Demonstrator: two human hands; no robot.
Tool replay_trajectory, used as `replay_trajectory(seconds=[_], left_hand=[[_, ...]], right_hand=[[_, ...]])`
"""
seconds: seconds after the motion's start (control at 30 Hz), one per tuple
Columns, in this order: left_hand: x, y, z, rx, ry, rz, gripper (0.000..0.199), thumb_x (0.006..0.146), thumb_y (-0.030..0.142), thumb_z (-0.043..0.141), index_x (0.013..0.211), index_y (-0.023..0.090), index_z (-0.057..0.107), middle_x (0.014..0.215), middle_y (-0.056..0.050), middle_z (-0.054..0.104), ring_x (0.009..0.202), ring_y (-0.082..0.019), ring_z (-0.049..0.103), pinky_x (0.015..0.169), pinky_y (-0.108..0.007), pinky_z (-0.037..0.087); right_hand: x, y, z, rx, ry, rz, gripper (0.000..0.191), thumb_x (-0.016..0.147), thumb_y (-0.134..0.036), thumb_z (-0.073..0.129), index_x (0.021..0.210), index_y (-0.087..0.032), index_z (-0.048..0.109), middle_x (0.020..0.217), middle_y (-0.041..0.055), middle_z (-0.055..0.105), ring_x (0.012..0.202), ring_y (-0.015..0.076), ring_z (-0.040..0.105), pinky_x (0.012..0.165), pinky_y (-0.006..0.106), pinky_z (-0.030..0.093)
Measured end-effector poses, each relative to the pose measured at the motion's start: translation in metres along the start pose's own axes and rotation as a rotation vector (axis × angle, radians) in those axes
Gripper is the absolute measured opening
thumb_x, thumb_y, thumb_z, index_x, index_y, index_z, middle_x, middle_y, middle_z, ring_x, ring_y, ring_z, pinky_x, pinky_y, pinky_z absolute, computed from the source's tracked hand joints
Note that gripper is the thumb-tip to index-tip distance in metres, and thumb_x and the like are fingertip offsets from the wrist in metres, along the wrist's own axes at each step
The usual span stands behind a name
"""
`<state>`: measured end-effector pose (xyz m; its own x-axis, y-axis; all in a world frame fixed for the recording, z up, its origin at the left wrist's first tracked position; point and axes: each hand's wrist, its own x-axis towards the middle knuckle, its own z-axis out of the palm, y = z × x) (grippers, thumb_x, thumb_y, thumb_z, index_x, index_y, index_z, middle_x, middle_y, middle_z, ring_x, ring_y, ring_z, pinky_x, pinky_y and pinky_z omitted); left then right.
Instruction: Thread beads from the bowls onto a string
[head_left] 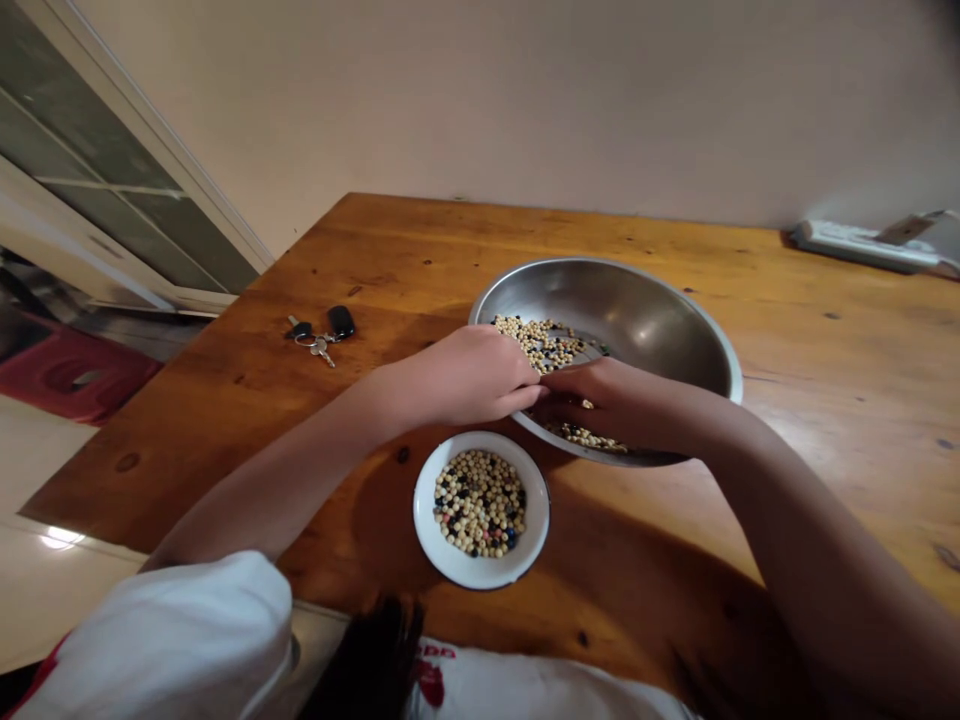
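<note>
A wide steel bowl (652,320) holds many small round beads (547,345), mostly pale with some dark ones. My left hand (487,372) is closed at the bowl's near left rim, its fingertips hidden. Reaching over the near right side, my right hand (592,388) has its fingers pressed together and meets the left at the fingertips. Whatever lies between the fingers cannot be made out. Below the hands, on the table, a small white bowl (425,535) contains more pale and black beads (480,500), with a few pink and blue ones.
The wooden table (405,250) stands against a plain wall. Keys with a black fob (341,322) lie on its left part. At the far right back is a white power strip (862,245) with a plug. A red stool (82,370) stands on the floor at left.
</note>
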<state>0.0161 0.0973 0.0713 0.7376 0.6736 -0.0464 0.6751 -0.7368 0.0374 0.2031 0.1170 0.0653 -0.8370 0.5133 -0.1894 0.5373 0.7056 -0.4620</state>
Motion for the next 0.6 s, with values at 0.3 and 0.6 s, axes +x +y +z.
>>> replay_trajectory(seconds=[0.3,0.6], left_hand=[[-0.002,-0.001,0.003,-0.114,0.047,0.001,0.035,0.092,0.035,0.04,0.075,0.018,0.065,0.074,-0.004,0.068,0.074,-0.019,0.061,0.071,-0.031,0.041],[-0.001,-0.004,0.0,-0.431,0.41,-0.285,0.026,0.087,0.038,0.051,0.095,0.02,0.067,0.084,-0.002,0.071,0.078,-0.015,0.063,0.069,-0.026,0.044]], right_hand=[[-0.002,0.003,-0.006,0.09,-0.013,0.031,0.019,0.085,-0.024,0.053,0.092,-0.021,0.071,0.087,0.0014,0.074,0.074,0.0156,0.065,0.066,0.027,0.045],[-0.007,0.019,-0.013,0.518,0.312,0.147,0.022,0.075,-0.041,0.066,0.086,-0.022,0.071,0.084,0.001,0.073,0.081,0.0174,0.067,0.076,0.03,0.05]])
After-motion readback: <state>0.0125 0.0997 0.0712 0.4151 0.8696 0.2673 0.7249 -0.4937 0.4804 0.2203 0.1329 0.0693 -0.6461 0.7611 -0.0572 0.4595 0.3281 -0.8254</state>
